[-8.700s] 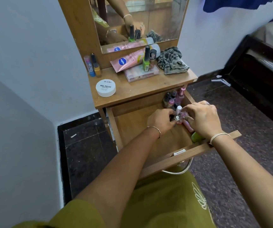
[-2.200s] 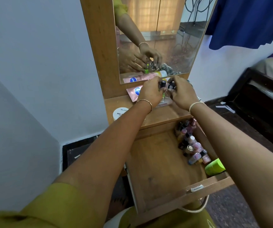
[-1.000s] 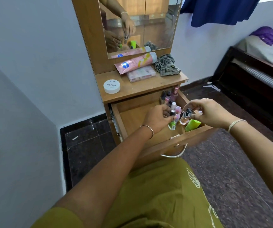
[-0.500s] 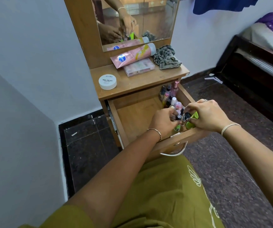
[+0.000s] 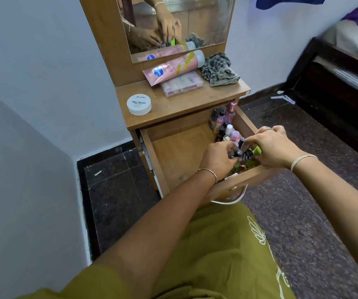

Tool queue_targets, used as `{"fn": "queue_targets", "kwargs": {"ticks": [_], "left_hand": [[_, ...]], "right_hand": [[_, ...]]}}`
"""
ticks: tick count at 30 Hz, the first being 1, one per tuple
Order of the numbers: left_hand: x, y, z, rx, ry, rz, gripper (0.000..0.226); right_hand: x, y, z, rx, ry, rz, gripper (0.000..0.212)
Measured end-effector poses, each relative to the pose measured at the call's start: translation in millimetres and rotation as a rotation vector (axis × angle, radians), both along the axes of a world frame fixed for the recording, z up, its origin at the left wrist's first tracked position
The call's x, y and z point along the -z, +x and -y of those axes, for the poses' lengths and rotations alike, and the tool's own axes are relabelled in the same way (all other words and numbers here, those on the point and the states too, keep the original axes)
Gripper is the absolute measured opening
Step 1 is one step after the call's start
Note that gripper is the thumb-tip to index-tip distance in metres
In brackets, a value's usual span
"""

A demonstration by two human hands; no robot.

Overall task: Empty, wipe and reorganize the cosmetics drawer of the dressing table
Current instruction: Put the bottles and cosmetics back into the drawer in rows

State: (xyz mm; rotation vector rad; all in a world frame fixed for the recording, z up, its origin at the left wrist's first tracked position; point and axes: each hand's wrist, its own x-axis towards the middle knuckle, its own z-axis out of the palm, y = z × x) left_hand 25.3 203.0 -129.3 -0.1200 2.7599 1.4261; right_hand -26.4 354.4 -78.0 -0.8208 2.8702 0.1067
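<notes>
The wooden drawer of the dressing table is pulled open. Along its right side stands a row of several nail polish bottles. My left hand and my right hand meet over the drawer's front right corner, each with fingers closed around small black-capped nail polish bottles. A bright green container lies partly hidden under my right hand. The bottoms of the held bottles are hidden by my fingers.
On the tabletop sit a white nail polish remover tub, a pink tube, a clear flat box and a crumpled grey cloth. A mirror stands behind. A dark bed frame is at right.
My hands took bottles from the tabletop down into the drawer and have settled lower in its front right corner. The bottles beside the pink tube are gone from the tabletop.
</notes>
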Motion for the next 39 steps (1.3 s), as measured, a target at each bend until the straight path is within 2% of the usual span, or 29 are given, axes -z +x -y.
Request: {"fn": "queue_targets", "kwargs": {"ticks": [26, 39], "left_hand": [[4.1, -2.0, -0.8, 0.025, -0.049, -0.035, 0.024], [-30.5, -9.9, 38.7, -0.093, 0.01, -0.176, 0.018]], "right_hand": [[2.4, -3.2, -0.6, 0.04, -0.018, 0.042, 0.035], [-35.1, -8.3, 25.8, 0.054, -0.234, -0.084, 0.015]]}}
